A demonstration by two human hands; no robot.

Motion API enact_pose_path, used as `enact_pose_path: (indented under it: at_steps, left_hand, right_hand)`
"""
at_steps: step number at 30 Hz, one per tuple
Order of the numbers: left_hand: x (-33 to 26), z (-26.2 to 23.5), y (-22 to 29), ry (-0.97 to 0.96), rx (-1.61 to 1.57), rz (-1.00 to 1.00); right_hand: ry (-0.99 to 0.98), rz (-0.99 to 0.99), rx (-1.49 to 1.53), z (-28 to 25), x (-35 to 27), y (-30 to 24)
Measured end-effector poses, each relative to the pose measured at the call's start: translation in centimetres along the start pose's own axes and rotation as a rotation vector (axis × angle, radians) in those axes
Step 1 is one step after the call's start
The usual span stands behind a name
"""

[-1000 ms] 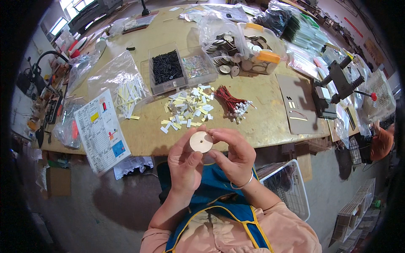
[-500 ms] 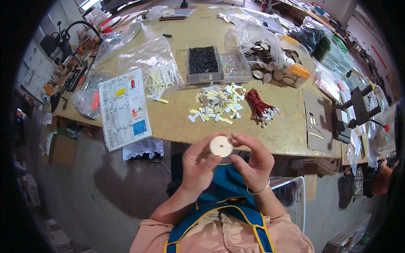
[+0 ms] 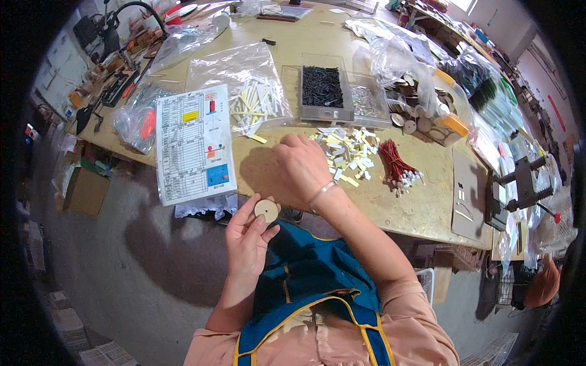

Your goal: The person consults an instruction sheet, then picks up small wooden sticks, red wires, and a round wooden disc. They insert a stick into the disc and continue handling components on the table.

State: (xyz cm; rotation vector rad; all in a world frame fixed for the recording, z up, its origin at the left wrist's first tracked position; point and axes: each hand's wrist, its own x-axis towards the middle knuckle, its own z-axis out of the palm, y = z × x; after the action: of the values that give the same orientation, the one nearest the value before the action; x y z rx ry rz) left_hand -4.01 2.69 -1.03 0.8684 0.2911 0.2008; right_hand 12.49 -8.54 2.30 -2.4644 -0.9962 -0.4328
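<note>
Near the table's front edge my left hand (image 3: 245, 238) pinches a round pale wooden disc (image 3: 262, 208) with a small hole in its middle. Above the tabletop is my right hand (image 3: 302, 168), its back turned up and its fingers curled closed. Its fingertips are hidden, so what they hold, if anything, does not show. Beside it, to the right, lies a loose pile of small white and yellow strips (image 3: 349, 152). A bundle of red and black wires with white connectors (image 3: 397, 166) rests farther right.
A printed sheet (image 3: 194, 146) overhangs the front edge at left. Behind are a plastic bag of pale strips (image 3: 244, 79), a clear box of black parts (image 3: 321, 86) and a tub of discs (image 3: 427, 116). A black hand press (image 3: 519, 186) stands at right.
My right hand has let go of the disc and moved up over the table beside the strips. My left hand keeps the disc and has shifted left. The view has shifted slightly.
</note>
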Motion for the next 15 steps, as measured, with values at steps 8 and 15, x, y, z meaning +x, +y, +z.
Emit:
enact_pose_path:
  at_steps: [8, 15]
  left_hand:
    - [0.4, -1.4, 1.6, 0.109, 0.046, -0.077]
    - [1.0, -1.7, 2.1, 0.132, -0.013, -0.095]
  right_hand:
    - [-0.1, 0.004, -0.177, 5.2, 5.3, -0.4]
    - [-0.146, 0.035, -0.104, 5.7, 5.9, 0.2]
